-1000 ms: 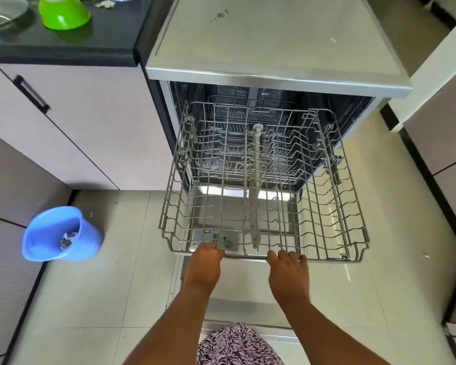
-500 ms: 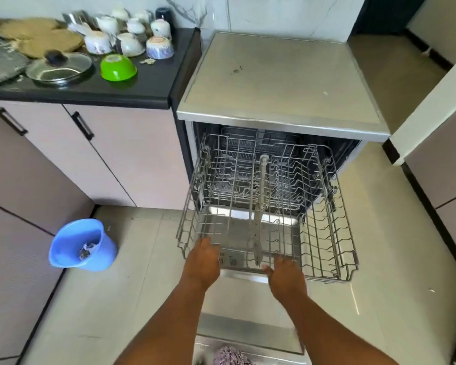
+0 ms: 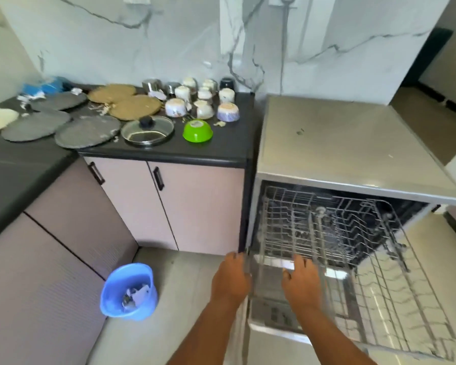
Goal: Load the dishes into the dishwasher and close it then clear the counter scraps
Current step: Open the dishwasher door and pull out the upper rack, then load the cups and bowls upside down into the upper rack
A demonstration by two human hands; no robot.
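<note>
Below, both hands, left hand point(image 3: 231, 280) and right hand point(image 3: 302, 283), reach the pulled-out dishwasher rack point(image 3: 353, 259); motion blur hides each grip's state.

A white marble wall point(image 3: 169, 40) with grey veins backs a black L-shaped counter point(image 3: 24, 177). Below the counter stand pale pink cabinets point(image 3: 195, 206) with black handles point(image 3: 158, 178), and ribbed mauve panels point(image 3: 37, 285) run along the left. The floor point(image 3: 174, 299) is glossy light tile, brightly lit; a dark doorway point(image 3: 427, 59) opens at the far right.

Blue bucket point(image 3: 129, 290) on the floor beside pink cabinets point(image 3: 195, 206).
</note>
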